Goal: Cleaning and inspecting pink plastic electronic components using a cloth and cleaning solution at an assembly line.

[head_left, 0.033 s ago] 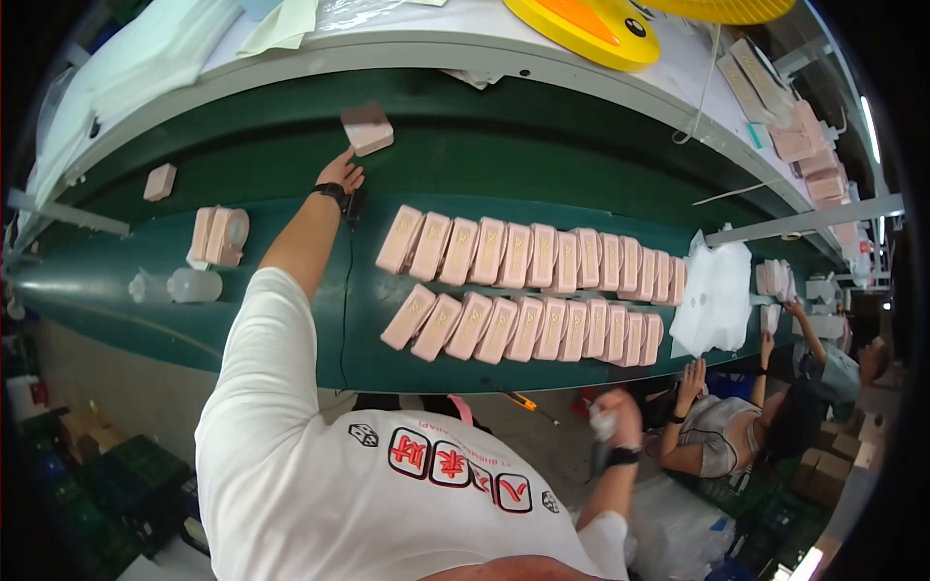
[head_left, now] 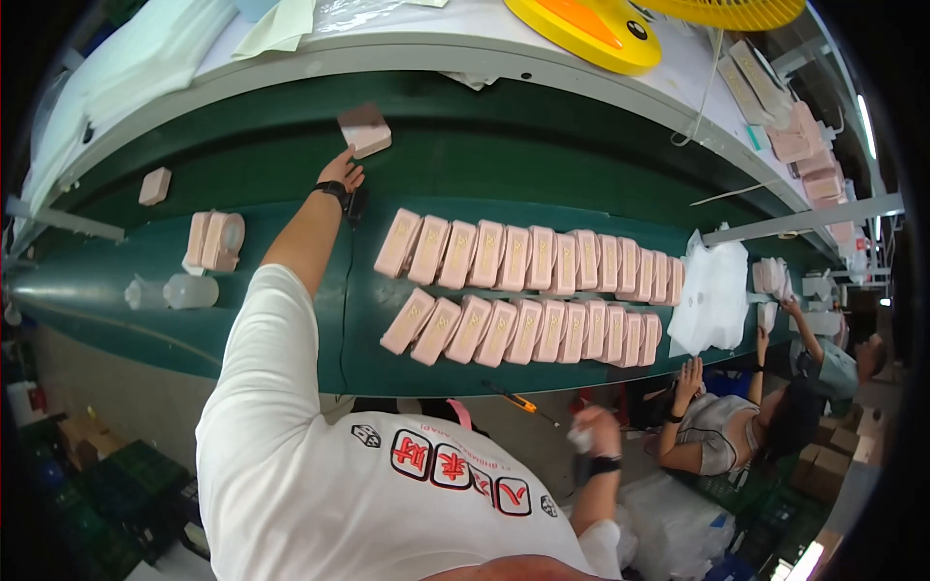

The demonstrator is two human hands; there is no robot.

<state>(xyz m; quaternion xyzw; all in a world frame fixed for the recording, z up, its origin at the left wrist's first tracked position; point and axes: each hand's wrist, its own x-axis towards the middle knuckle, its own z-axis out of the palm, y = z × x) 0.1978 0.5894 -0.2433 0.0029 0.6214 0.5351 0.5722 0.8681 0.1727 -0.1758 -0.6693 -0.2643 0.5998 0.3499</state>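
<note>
Taking the far row of pink boxes as reference, I find the left hand beyond its left end, unclenched, fingers stretched to the near edge of a lone pink box. The fingertips appear to meet that box; I cannot tell whether they press on it. The right hand is nearer the wearer than the far row, closed around a small white wad, blurred; it sits off the tabletop, which presumably keeps it clear of the boxes. A near row runs alongside the far row. Both are packed closely, gold-marked faces showing, presumably so that each box props its neighbour. White sheets lie just right of the far row, apparently spread flat to avoid creasing.
</note>
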